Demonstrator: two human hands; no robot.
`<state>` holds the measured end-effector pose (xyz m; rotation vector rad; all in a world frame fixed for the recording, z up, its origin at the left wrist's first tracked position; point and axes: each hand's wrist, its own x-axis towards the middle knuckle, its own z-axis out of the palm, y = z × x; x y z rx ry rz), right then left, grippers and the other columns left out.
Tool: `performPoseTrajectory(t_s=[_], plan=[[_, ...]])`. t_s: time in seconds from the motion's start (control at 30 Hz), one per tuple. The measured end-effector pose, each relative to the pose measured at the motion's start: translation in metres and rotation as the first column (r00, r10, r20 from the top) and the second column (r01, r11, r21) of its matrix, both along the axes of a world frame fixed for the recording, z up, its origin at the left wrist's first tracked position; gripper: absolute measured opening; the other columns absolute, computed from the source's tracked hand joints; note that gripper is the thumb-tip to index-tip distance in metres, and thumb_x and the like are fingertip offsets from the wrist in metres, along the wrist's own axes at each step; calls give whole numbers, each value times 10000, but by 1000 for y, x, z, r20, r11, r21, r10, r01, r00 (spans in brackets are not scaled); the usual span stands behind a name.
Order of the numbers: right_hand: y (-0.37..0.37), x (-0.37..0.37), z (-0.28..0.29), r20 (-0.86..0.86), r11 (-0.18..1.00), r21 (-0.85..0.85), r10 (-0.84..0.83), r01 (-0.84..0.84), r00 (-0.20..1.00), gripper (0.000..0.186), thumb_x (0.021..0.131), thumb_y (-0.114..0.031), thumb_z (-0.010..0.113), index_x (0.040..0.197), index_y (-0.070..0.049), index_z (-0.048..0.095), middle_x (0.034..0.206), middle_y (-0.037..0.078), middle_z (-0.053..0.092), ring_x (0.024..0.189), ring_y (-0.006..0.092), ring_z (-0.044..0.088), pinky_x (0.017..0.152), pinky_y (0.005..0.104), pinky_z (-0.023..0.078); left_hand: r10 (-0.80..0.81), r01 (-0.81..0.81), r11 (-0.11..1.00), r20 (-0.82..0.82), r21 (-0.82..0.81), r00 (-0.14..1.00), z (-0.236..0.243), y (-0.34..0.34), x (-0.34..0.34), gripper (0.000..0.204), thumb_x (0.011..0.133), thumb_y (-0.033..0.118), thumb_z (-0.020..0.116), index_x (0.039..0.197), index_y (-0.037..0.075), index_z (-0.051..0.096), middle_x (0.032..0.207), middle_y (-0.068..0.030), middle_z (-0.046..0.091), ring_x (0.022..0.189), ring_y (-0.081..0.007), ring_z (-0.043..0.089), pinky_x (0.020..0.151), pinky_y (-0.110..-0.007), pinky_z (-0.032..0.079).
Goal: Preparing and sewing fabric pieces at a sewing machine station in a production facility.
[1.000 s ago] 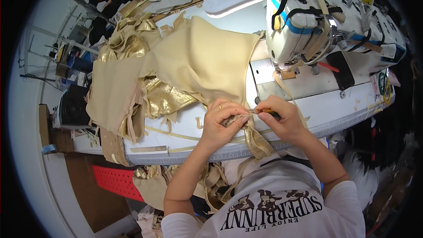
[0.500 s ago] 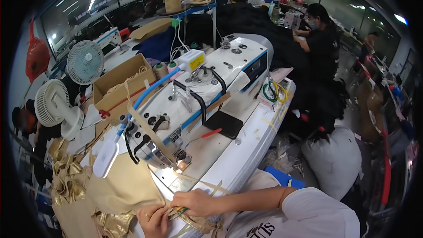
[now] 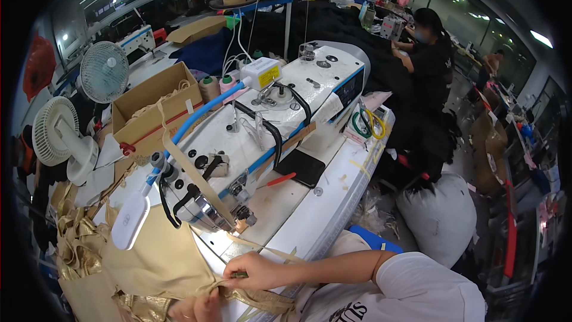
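Warm glare below sewing machine (image 3: pixel 292 118), black corners

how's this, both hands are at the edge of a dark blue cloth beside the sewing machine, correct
The colour is wrong: the head view shows a beige cloth. The left hand and right hand are indeed at its edge, beside the sewing machine.

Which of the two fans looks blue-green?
The upper fan in the picture, near the cardboard box: its round grille looks blue-green. The lower fan is cream-white.
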<state>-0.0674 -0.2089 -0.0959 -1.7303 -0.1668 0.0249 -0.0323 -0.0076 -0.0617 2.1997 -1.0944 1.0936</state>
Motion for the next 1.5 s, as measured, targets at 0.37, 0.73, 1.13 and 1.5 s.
performPoseTrajectory(t_s=[0.37,0.73,1.13,1.5], plan=[[-9,-7,13,50,993,-110,37,-31,998,201,850,-95,716,1023,4,691,917,97,685,788,147,641,698,278,509,170,-147,985,-488,86,856,-16,-26,-43,178,706,166,798,852,150,697,837,3,590,854,-215,528,783,-388,311],[5,-8,24,299,978,-196,-9,71,954,269,729,35,702,987,10,632,846,90,643,735,218,621,690,282,500,187,-199,979,-538,36,822,-11,-18,-47,163,736,123,770,875,125,684,865,8,579,855,-196,503,807,-375,269],[-9,-1,18,259,957,-264,-49,119,965,200,752,62,612,937,-6,645,832,96,613,678,195,578,612,287,454,-73,73,997,-514,-19,855,-9,16,-40,203,766,178,760,945,145,670,1088,-12,624,1046,-209,549,908,-397,295],[-20,8,19,15,971,-171,170,-165,985,116,802,-46,636,905,7,642,802,80,599,699,151,564,624,283,448,-278,361,932,-575,32,770,5,-1,52,106,895,161,645,834,86,601,665,-44,597,644,-247,578,808,-367,418]])
